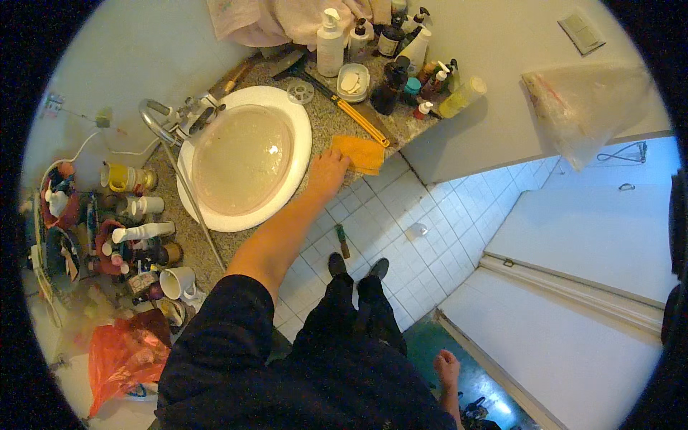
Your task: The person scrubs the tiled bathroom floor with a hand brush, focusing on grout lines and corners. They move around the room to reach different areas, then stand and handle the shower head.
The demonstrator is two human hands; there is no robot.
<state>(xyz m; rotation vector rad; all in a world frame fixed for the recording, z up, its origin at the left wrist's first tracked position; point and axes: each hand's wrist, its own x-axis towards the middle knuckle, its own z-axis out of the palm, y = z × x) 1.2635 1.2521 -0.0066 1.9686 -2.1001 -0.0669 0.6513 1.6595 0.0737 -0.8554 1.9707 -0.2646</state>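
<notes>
My left hand point(329, 172) reaches over the front edge of the stone counter point(326, 118), just right of the round white sink point(304, 154). Its fingers are on the near side of an orange cloth point(364, 155), which lies at the counter's edge and partly hangs past it. A bowl-like clear liner or water surface fills the sink; I cannot tell which. Down at my right side, away from the counter, hangs my right hand point(447, 364), its fingers curled in with nothing visible in them.
Behind the cloth lie a yellow-handled tool point(362, 123) and a soap dish point(352, 82). Pump bottles point(330, 46) crowd the back corner. A tap point(154, 118), cups and bottles stand left. A brush-like object point(342, 241) lies on the tiled floor point(416, 272). A plastic bag point(580, 107) hangs right.
</notes>
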